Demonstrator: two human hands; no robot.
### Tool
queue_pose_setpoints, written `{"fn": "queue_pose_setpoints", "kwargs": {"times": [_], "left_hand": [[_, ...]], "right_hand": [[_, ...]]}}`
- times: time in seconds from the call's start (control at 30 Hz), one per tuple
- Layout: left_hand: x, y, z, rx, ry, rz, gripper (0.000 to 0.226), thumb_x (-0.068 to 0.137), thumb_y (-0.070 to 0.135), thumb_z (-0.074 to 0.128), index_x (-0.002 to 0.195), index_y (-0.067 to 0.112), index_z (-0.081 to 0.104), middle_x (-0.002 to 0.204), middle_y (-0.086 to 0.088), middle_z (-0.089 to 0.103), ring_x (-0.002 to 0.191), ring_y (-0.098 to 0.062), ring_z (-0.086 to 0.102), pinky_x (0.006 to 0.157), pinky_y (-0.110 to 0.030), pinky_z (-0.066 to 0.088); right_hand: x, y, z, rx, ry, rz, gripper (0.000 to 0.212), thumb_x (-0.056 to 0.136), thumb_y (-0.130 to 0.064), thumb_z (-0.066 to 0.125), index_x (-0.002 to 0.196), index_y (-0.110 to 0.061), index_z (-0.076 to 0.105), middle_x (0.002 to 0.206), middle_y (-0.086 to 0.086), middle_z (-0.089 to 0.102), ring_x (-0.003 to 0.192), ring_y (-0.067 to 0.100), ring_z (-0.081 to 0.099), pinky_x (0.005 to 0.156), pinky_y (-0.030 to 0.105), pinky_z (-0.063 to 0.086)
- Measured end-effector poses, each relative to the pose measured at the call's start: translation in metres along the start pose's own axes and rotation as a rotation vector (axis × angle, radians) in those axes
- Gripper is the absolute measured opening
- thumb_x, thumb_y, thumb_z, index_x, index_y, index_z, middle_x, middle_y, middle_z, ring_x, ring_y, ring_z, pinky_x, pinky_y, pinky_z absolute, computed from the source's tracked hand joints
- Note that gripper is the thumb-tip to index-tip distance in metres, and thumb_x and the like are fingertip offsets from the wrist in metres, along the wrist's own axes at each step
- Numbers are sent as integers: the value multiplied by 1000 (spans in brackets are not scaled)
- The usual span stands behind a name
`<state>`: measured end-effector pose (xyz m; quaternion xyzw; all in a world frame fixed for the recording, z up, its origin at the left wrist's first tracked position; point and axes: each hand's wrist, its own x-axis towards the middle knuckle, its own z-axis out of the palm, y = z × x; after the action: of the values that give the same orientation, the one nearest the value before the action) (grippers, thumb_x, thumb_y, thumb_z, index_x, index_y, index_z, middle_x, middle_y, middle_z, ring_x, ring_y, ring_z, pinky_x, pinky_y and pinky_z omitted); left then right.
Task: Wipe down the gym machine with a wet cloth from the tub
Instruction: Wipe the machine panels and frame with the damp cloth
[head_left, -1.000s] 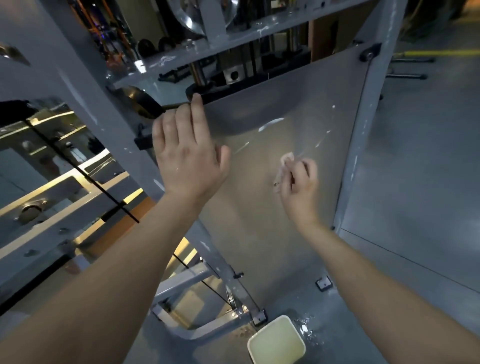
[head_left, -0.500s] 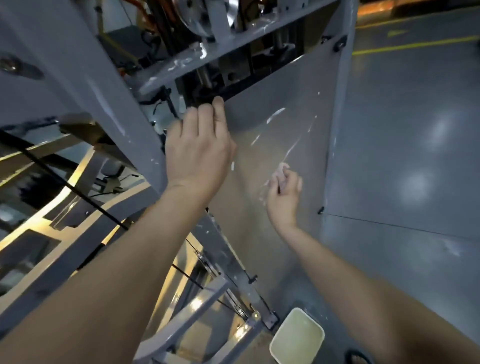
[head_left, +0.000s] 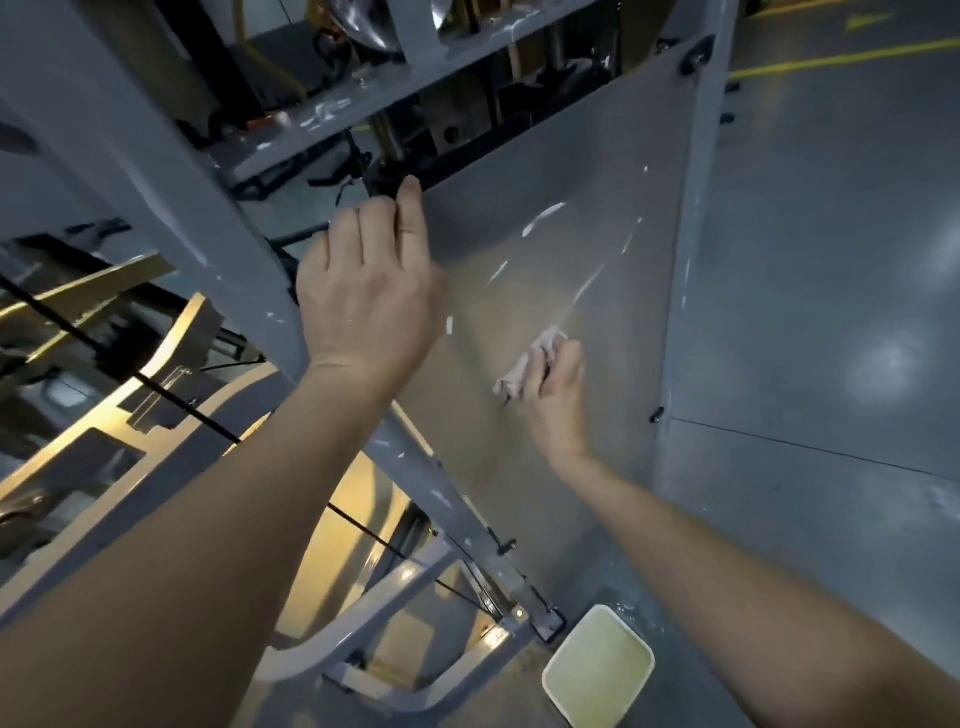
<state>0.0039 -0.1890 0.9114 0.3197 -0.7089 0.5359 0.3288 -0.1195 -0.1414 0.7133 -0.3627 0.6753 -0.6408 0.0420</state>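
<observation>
Cloth (head_left: 524, 364) was bunched in the right hand (head_left: 558, 395), fingers curled round it, pressed to the machine's panel (head_left: 597, 182). Left hand (head_left: 363, 291) was higher up, arm stretched out, fingers straight and flat on the panel's edge, gripping nothing. Tub (head_left: 597, 670) sat below the right forearm

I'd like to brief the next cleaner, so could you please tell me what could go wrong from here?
The tub stands on the floor by the machine's foot; a careless step might tip it. The left hand rests at the panel's top edge beside dark machine parts, so fingers might get pinched. White smears above the cloth in the right hand could be missed.
</observation>
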Motion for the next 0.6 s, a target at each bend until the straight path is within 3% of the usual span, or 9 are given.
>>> {"fn": "queue_pose_setpoints", "kwargs": {"times": [0.07,0.13,0.2,0.27,0.37,0.47,0.6], "left_hand": [[2,1,-1,17,-14,-10,43,93,18,52,133,7,63,97,-10,66,80,-30,61,68,-38,41],[4,1,-6,21,-67,-8,43,94,17,53,135,6,61,98,-12,66,81,-31,62,68,-40,44],[7,-2,-13,-41,-185,38,46,99,19,49,141,1,53,105,-17,64,90,-36,62,71,-43,47],[12,-9,-20,-136,-291,79,47,104,23,43,144,-2,45,113,-23,61,100,-41,59,79,-49,47],[23,-20,-24,-140,-354,114,41,106,31,34,128,1,51,109,-22,61,99,-40,57,82,-51,43],[25,-17,-20,-139,-394,95,38,105,32,33,113,1,53,98,-22,63,85,-40,59,66,-47,42],[25,-15,-12,-203,-424,40,41,106,34,35,107,-2,55,86,-25,64,69,-41,62,50,-36,31]], "right_hand": [[-6,15,-1,-65,-152,-178,16,106,-37,44,98,-25,37,92,5,49,76,23,47,70,40,44],[13,20,-6,-78,-170,-228,15,105,-42,39,95,-31,37,88,8,56,73,30,58,66,48,51],[34,6,-18,24,-98,-109,8,105,-21,45,97,-19,46,87,8,57,73,18,58,67,42,51],[47,-4,-29,100,66,-6,5,101,-6,50,104,-3,53,101,7,54,86,12,48,78,38,46],[32,-2,-23,59,63,69,20,103,-8,51,120,2,54,112,18,56,96,30,54,81,34,43],[10,12,-21,-15,-108,11,26,105,-16,49,127,-1,51,117,20,52,95,37,57,77,41,49],[48,8,-25,24,65,40,14,102,-8,53,111,3,55,110,21,52,87,40,57,74,44,47]]}}
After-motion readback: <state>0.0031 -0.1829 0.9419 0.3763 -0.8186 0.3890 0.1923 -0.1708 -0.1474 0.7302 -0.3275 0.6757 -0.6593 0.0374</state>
